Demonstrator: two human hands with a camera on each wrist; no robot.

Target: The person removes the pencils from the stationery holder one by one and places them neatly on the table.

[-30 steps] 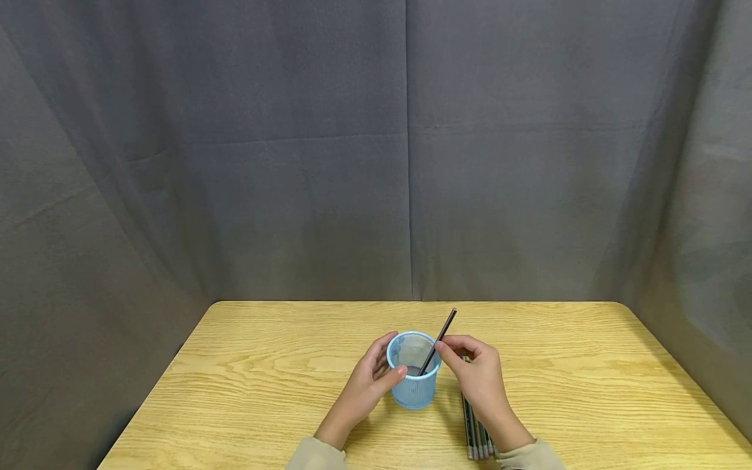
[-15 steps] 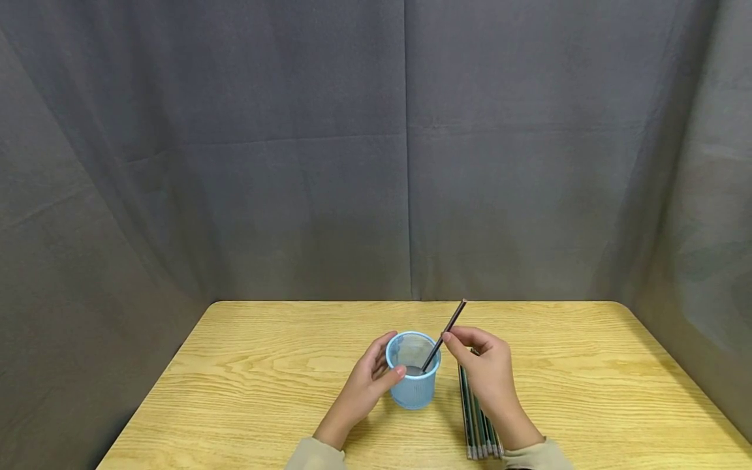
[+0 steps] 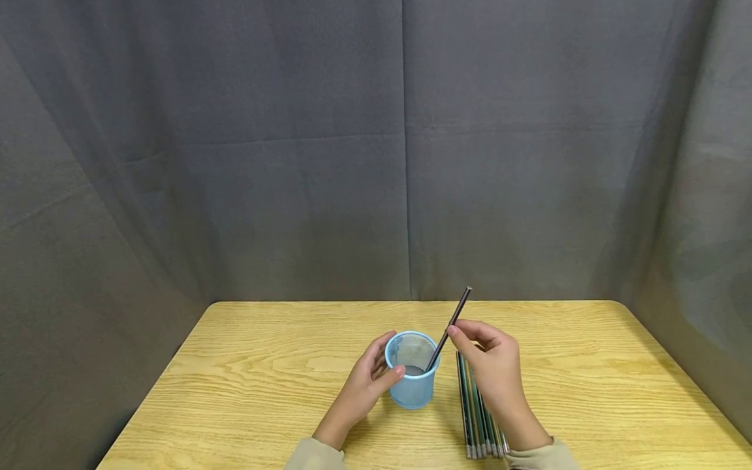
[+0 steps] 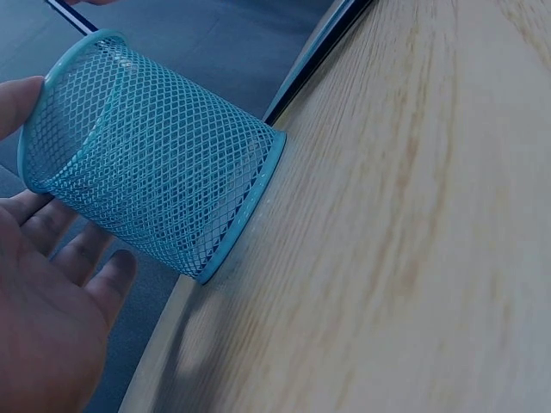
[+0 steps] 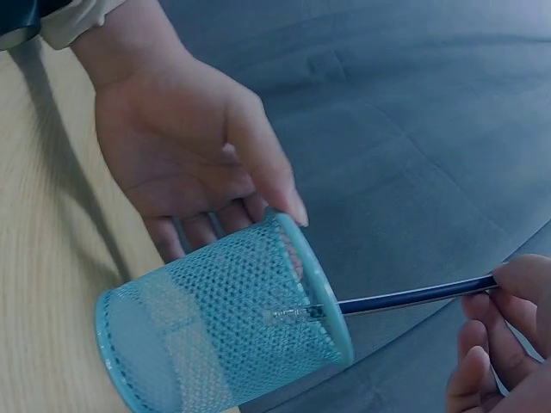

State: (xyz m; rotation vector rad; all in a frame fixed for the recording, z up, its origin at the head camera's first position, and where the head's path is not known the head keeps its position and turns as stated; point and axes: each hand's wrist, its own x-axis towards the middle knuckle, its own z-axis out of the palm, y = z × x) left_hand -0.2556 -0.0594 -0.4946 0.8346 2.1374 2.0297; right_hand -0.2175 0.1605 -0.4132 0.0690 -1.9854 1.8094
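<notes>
A light-blue mesh pen cup (image 3: pixel 412 393) stands upright on the table. My left hand (image 3: pixel 363 390) holds it from the left, thumb on the near rim and fingers round the far side. In my right hand (image 3: pixel 496 371), thumb and fingertips pinch a dark pencil (image 3: pixel 461 304) near its middle. The pencil leans to the right over the rim. Its metal-banded lower end shows through the mesh (image 5: pixel 291 316) just inside the cup in the right wrist view. Several green pencils (image 3: pixel 476 418) lie side by side right of the cup, partly hidden below my right hand.
The wooden table (image 3: pixel 264 385) has its far edge at a grey curtain (image 3: pixel 305 215), which also hangs along both sides. Sleeve cuffs (image 3: pixel 316 455) cover both wrists.
My right hand has moved up and to the right, drawing the pencil partly upward in the cup. More of the pencil row now shows. Left hand and cup stay nearly still.
</notes>
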